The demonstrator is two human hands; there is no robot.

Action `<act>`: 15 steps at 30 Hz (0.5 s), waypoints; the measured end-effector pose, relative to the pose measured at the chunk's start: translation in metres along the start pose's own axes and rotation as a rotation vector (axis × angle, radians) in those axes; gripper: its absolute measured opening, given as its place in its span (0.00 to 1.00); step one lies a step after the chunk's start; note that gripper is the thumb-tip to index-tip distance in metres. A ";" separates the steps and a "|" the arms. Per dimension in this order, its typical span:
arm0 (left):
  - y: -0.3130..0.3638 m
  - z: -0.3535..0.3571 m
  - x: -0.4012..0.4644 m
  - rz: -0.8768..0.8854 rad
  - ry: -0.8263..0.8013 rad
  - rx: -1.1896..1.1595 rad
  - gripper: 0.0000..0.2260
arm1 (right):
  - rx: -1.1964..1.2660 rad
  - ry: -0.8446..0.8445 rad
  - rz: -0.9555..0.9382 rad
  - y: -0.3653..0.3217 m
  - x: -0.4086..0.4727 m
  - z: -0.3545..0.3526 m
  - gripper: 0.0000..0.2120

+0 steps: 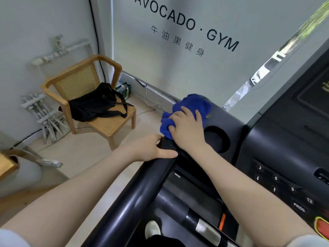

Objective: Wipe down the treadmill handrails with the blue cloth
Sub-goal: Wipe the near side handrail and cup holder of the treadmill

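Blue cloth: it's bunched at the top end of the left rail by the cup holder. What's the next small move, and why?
Probably draw the blue cloth back down the handrail toward the body. The right hand presses it at the rail's far end beside the cup holder, while the left hand grips the rail just below it, so that hand would likely need to shift clear first. The long stretch below lies uncovered.
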State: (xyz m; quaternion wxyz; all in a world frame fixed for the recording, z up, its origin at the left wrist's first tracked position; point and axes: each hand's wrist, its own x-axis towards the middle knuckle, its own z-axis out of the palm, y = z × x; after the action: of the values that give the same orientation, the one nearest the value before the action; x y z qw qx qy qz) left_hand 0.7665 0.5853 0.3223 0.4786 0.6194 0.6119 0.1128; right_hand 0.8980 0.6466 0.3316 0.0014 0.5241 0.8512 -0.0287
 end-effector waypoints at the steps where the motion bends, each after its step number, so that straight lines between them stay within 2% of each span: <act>1: 0.001 -0.001 0.000 0.010 0.005 0.007 0.28 | 0.001 0.004 -0.030 -0.001 -0.008 0.000 0.16; 6: 0.002 -0.005 0.003 -0.071 -0.030 0.064 0.33 | 0.043 0.028 -0.024 0.029 0.007 -0.001 0.19; 9: 0.002 -0.002 -0.002 -0.084 -0.047 -0.067 0.25 | 0.053 0.068 0.052 0.052 0.024 -0.001 0.20; 12: -0.001 0.006 -0.008 -0.069 0.010 -0.175 0.21 | 0.007 0.119 0.090 0.078 0.036 -0.003 0.22; 13: -0.001 0.007 -0.010 -0.070 0.030 -0.196 0.23 | 0.024 0.128 0.127 0.088 0.038 -0.005 0.22; 15: -0.001 0.009 -0.011 -0.106 0.070 -0.165 0.33 | 0.118 0.100 0.245 0.110 0.036 -0.011 0.20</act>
State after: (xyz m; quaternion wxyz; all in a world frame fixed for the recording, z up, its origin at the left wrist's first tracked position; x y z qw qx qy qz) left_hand 0.7703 0.5714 0.3222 0.5116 0.5402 0.6490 0.1590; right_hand 0.9806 0.7284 0.3360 -0.0684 0.6241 0.7766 -0.0520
